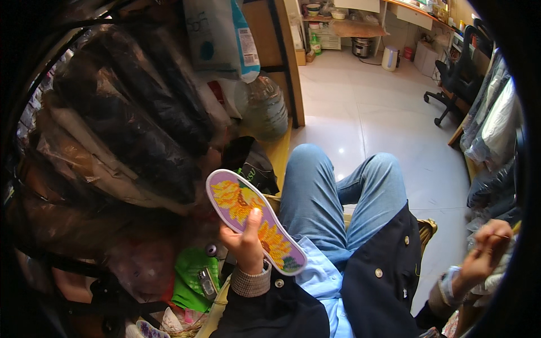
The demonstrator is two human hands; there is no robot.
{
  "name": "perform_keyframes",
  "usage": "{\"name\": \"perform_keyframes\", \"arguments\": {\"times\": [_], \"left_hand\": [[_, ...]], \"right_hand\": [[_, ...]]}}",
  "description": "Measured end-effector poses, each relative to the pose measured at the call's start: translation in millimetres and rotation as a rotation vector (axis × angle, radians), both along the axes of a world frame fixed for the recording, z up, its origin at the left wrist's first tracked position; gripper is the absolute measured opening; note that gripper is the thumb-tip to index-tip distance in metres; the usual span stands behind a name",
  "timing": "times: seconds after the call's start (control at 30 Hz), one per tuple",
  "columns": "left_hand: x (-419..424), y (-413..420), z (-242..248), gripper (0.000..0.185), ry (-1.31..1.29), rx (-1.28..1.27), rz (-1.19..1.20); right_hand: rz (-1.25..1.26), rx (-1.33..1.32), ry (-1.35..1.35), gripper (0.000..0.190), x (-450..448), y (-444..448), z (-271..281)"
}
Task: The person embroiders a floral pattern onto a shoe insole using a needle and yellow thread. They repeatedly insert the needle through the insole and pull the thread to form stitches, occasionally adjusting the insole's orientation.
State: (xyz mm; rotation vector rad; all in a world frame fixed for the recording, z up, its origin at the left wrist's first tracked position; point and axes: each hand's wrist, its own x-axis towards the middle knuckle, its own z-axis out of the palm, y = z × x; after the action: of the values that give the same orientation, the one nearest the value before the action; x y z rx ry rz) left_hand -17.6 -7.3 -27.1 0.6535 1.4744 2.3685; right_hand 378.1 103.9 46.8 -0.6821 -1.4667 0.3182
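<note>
An embroidered shoe insole (270, 226) with yellow sunflowers on lilac and a white edge is in my left hand (247, 243). The thumb lies on its patterned face and the fingers are behind it. It tilts over the left side of my lap, its toe end up and to the left. Out to the far right, my right hand (490, 243) is raised with thumb and fingers pinched together. Something thin, perhaps a needle, seems to be between the fingertips, but it is too small to tell.
Garments in plastic covers (139, 114) hang at the left, with others (494, 114) at the right. A large plastic water bottle (266, 107) stands by a wooden panel. A green bag (190, 279) lies low at the left, near part of a patterned insole (150, 330). An office chair (458, 76) stands beyond.
</note>
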Motion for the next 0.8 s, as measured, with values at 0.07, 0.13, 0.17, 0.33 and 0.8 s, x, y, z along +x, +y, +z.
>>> {"name": "perform_keyframes", "arguments": {"times": [0.07, 0.13, 0.17, 0.33, 0.8], "left_hand": [[19.2, -1.3, 12.6, 0.039, -0.072, -0.05, -0.111], [35.2, -2.3, 21.3, 0.035, -0.107, -0.053, -0.197], [41.5, -3.4, 24.6, 0.034, -0.134, -0.057, -0.244], [62.1, -8.6, 34.4, 0.03, -0.428, 0.004, -0.53], [84.2, -18.0, 45.8, 0.041, -0.089, -0.092, -0.438]], "right_hand": [[0.201, -0.027, -0.037, 0.006, -41.8, -14.4, -7.6], [0.435, -0.191, -0.012, 0.007, -82.8, -31.0, -16.9], [0.34, -0.166, -0.148, 0.012, -100.3, -38.0, -18.9], [0.456, -0.134, -0.402, 0.021, -152.0, -46.9, -11.7], [0.453, -0.09, -0.518, 0.033, -169.8, -57.3, -12.8]]}}
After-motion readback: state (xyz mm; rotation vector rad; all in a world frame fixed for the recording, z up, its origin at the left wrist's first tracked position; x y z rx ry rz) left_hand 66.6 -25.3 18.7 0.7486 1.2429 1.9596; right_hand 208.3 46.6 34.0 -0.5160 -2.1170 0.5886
